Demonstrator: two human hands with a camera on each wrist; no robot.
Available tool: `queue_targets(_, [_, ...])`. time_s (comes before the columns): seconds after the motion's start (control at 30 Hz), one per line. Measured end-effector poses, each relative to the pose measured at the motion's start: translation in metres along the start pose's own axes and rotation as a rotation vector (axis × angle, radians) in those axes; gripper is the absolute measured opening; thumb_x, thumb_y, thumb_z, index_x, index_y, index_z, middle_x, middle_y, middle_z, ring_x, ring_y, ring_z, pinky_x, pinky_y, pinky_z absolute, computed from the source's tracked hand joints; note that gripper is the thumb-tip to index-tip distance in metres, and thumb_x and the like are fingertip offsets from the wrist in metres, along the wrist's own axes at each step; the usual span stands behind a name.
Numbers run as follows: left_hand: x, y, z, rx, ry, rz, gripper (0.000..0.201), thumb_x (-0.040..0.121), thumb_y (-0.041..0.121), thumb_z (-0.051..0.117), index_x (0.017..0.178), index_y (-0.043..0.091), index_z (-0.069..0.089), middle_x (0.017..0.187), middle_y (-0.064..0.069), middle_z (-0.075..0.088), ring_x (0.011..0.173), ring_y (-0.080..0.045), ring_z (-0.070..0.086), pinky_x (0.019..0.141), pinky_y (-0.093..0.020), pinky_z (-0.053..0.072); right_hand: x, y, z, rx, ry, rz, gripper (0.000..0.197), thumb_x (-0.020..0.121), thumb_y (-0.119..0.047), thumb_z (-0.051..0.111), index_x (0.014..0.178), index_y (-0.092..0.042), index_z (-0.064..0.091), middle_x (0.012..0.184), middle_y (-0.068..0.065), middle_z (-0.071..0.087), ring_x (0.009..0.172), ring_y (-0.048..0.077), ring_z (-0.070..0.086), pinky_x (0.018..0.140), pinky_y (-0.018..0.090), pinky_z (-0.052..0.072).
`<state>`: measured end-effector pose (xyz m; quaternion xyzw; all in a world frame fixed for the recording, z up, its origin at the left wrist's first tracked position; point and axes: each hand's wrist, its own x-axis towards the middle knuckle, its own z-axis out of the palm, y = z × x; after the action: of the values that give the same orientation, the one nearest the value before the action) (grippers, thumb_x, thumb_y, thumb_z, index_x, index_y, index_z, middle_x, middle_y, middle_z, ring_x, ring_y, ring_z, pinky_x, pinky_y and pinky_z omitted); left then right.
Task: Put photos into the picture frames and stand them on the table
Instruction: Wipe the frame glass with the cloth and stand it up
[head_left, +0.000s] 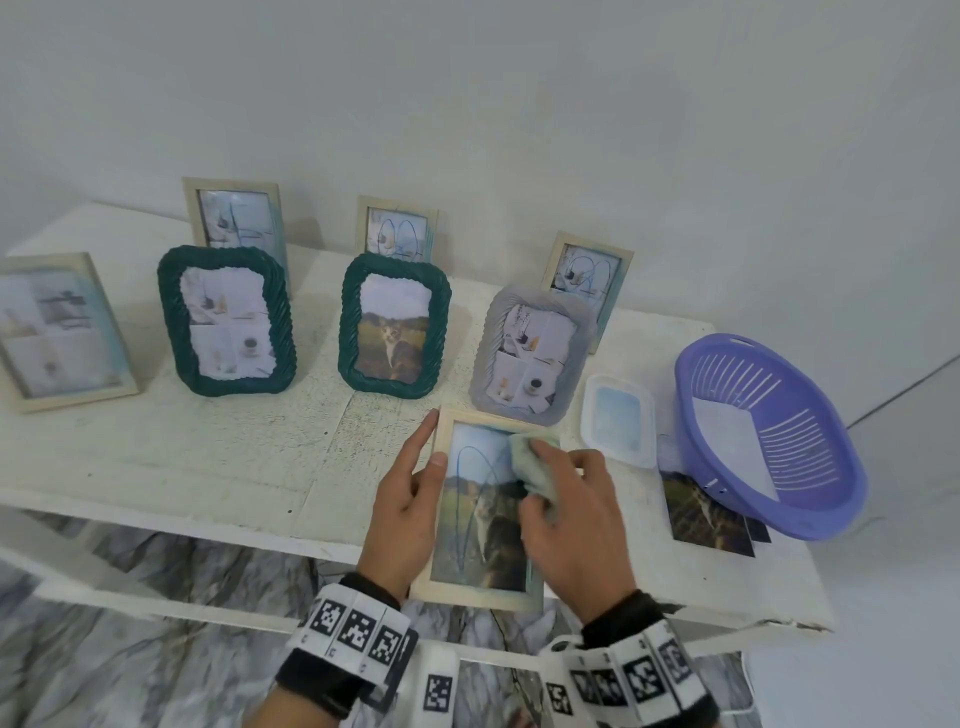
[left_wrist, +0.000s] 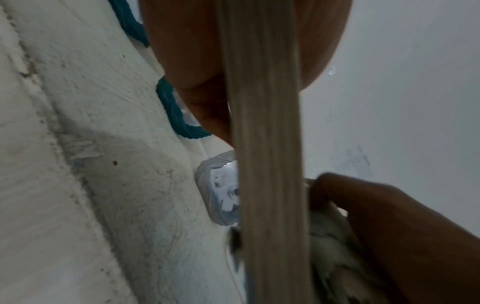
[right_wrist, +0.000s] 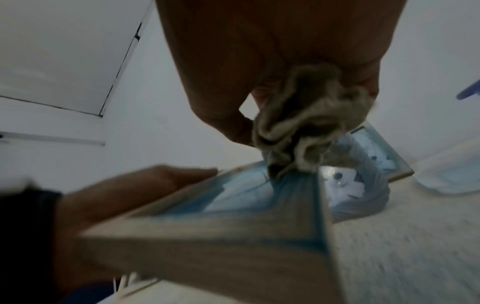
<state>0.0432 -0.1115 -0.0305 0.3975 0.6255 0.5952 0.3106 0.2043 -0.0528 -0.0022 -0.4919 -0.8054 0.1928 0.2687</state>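
A light wooden frame (head_left: 467, 519) with a cat photo behind its glass lies tilted at the table's front edge (head_left: 208, 525). A blue scribble crosses the glass. My left hand (head_left: 410, 499) grips the frame's left rail, thumb on the front and index finger stretched along the edge. In the left wrist view the rail (left_wrist: 265, 164) runs between thumb and fingers. My right hand (head_left: 571, 514) holds a crumpled pale cloth (head_left: 532, 462) pressed onto the upper right of the glass. In the right wrist view, the cloth (right_wrist: 298, 127) touches the frame (right_wrist: 221, 236).
Several frames stand behind: two green ones (head_left: 227, 319) (head_left: 393, 325), a grey one (head_left: 532, 358), and wooden ones along the wall (head_left: 236, 218). A clear plastic tray (head_left: 618, 421), a purple basket (head_left: 769, 436) and a loose photo (head_left: 701, 514) lie at right.
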Motion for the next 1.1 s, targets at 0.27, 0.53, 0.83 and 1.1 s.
queue_targets(0.27, [-0.006, 0.007, 0.002, 0.047, -0.034, 0.095, 0.047, 0.102, 0.023, 0.044, 0.147, 0.034, 0.037, 0.056, 0.01, 0.021, 0.05, -0.005, 0.022, 0.05, -0.015, 0.024, 0.0, -0.012, 0.025, -0.019, 0.203, -0.038, 0.037, 0.093, -0.033, 0.038, 0.112, -0.013, 0.064, 0.092, 0.006, 0.047, 0.075, 0.024, 0.051, 0.063, 0.033, 0.049])
queue_targets(0.53, [-0.005, 0.002, -0.003, 0.017, -0.018, 0.077, 0.045, 0.101, 0.026, 0.044, 0.145, 0.035, 0.039, 0.065, 0.005, 0.035, 0.06, -0.004, 0.034, 0.057, -0.017, 0.031, -0.016, -0.024, 0.011, 0.017, -0.129, -0.386, 0.026, 0.095, -0.021, 0.046, 0.117, -0.015, 0.061, 0.1, 0.005, 0.046, 0.084, 0.021, 0.05, 0.071, 0.027, 0.048])
queue_targets(0.83, [-0.008, 0.007, 0.0, 0.059, -0.033, 0.136, 0.045, 0.103, 0.025, 0.044, 0.147, 0.036, 0.038, 0.059, 0.015, 0.032, 0.055, -0.004, 0.028, 0.054, -0.016, 0.026, 0.0, -0.036, 0.012, -0.103, 0.049, -0.272, 0.018, 0.09, -0.012, 0.052, 0.103, -0.007, 0.063, 0.091, 0.01, 0.048, 0.074, 0.027, 0.051, 0.062, 0.035, 0.051])
queue_targets(1.1, [-0.013, 0.008, 0.001, 0.069, -0.02, 0.126, 0.047, 0.102, 0.023, 0.045, 0.146, 0.035, 0.037, 0.052, 0.012, 0.023, 0.051, -0.005, 0.023, 0.05, -0.013, 0.021, 0.006, -0.029, -0.005, -0.15, 0.012, -0.274, 0.011, 0.091, -0.012, 0.056, 0.098, -0.01, 0.065, 0.088, 0.004, 0.045, 0.07, 0.022, 0.049, 0.061, 0.036, 0.051])
